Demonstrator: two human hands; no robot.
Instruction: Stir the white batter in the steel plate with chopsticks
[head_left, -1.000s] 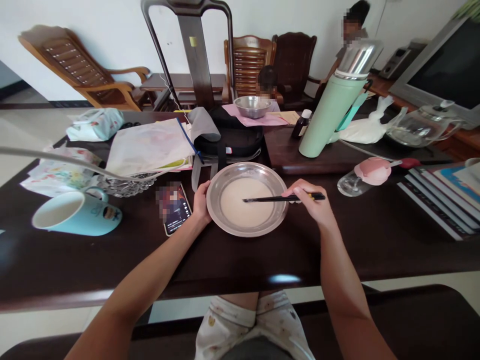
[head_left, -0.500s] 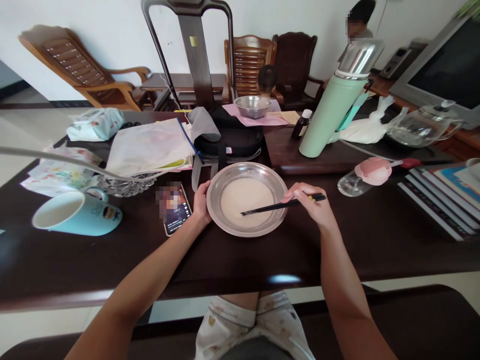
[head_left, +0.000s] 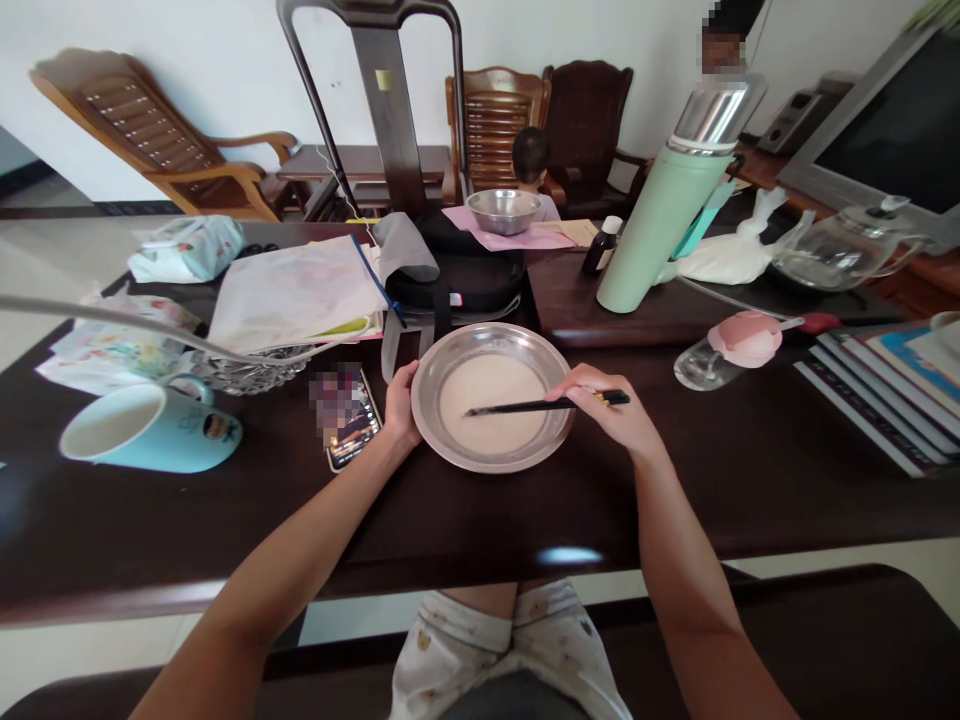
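A round metal bowl (head_left: 433,425) stands on the dark table in front of me, with a pale, milky liquid (head_left: 499,385) in it. My left hand (head_left: 402,405) grips the bowl's left rim, its fingers partly hidden behind the wall. Black chopsticks (head_left: 525,406) are pinched in my right hand (head_left: 604,402) over the right rim. Their tips dip into the liquid left of the bowl's middle. Beside my left wrist lies a phone (head_left: 352,425) with its screen lit.
Left are a light-blue mug (head_left: 150,430) and a glass dish (head_left: 251,370). Behind the bowl sit a black bag (head_left: 457,275) and a second metal bowl (head_left: 504,212). A green thermos (head_left: 660,220), a pink-lidded cup (head_left: 724,350) and stacked books (head_left: 877,400) stand right. Two people are beyond the table.
My right hand and the chopsticks have moved left, the tips sweeping left and slightly up through the liquid. My left hand stays on the rim. The phone's picture has changed.
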